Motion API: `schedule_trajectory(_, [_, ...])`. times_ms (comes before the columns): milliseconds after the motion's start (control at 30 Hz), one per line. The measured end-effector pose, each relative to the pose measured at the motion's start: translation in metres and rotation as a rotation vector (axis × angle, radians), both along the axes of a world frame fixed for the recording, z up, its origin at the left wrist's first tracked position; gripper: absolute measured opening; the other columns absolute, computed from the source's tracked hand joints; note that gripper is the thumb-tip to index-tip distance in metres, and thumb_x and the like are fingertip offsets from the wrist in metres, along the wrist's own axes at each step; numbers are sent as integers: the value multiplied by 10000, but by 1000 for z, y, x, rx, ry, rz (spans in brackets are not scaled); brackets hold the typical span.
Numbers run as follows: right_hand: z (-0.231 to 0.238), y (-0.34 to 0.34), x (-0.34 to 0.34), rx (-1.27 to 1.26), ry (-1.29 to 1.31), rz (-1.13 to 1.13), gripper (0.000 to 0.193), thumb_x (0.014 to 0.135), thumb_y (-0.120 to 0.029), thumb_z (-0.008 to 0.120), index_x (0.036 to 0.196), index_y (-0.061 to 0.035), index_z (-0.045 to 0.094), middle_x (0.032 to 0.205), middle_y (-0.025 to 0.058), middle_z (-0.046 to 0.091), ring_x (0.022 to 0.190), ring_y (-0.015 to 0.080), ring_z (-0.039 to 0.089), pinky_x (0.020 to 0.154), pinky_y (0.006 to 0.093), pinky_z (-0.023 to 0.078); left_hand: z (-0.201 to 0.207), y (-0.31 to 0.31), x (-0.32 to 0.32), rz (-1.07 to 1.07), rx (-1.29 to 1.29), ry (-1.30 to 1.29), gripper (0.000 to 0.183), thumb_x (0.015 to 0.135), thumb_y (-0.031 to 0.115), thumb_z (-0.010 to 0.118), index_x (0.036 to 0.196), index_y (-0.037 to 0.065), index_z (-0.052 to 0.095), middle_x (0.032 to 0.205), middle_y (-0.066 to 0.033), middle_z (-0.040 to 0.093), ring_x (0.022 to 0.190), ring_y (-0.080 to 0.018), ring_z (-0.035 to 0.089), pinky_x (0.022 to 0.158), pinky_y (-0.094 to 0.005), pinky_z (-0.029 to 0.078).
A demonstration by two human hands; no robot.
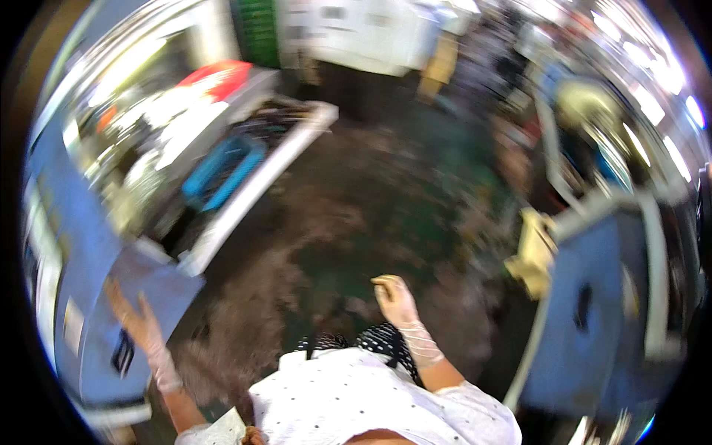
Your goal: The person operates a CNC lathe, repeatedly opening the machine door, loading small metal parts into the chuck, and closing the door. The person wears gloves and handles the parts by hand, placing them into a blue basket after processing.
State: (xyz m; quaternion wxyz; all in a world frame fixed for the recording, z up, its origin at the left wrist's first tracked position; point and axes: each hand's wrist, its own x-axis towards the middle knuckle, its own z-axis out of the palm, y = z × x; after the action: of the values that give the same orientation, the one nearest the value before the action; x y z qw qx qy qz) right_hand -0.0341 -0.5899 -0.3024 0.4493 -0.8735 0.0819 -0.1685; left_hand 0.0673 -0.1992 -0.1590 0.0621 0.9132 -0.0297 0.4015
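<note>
My left hand [139, 317], in a thin pale glove, reaches out at the left with its fingers spread. It holds nothing and is in front of a blue machine cabinet [89, 282] with a dark recessed handle; whether it touches the panel I cannot tell. My right hand [397, 300], gloved too, hangs over the floor just ahead of my body. Its fingers are curled in, and no object shows in them.
Beyond the left cabinet, a white-edged tray [245, 196] carries a blue basket [215, 174] and dark small parts. Another blue machine [593, 297] stands at the right beside a yellowish object [534, 252]. Stained dark green floor [371, 215] runs between them. Motion blurs much of the view.
</note>
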Motion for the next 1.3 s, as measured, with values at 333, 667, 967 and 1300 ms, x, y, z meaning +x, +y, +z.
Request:
schedule_trajectory(333, [29,143,289,272,-177,876,118,685,-26,456,796,-27,498,821,95,479,762,193,473,647,243,384,-18,-29,48,634,35,-252,601,625,159,563,1122,23,254,1164,-149,245,1092,-300,191,869,-458,148])
schedule_trajectory(667, [126,466,488,954,234,1366,156,690,-170,472,742,-32,524,655,23,493,608,116,420,549,237,337,-30,-39,79,1137,-126,-629,525,678,-22,447,1130,-18,180,1179,-184,205,1095,-298,202,895,-388,141])
schedule_trajectory(967, [85,614,582,1026,179,804,173,609,-191,580,565,-33,526,498,8,458,401,95,389,372,222,317,-33,-42,82,1256,-103,-648,494,650,-55,410,1106,-37,220,1158,-202,240,1071,-320,246,886,-397,155])
schedule_trajectory(1300, [101,593,565,1188,570,794,255,625,-298,568,597,-65,468,552,0,432,478,99,417,392,219,335,-34,-45,77,1299,-109,-629,509,648,-57,411,1114,-23,209,1160,-191,243,1073,-320,240,888,-403,147])
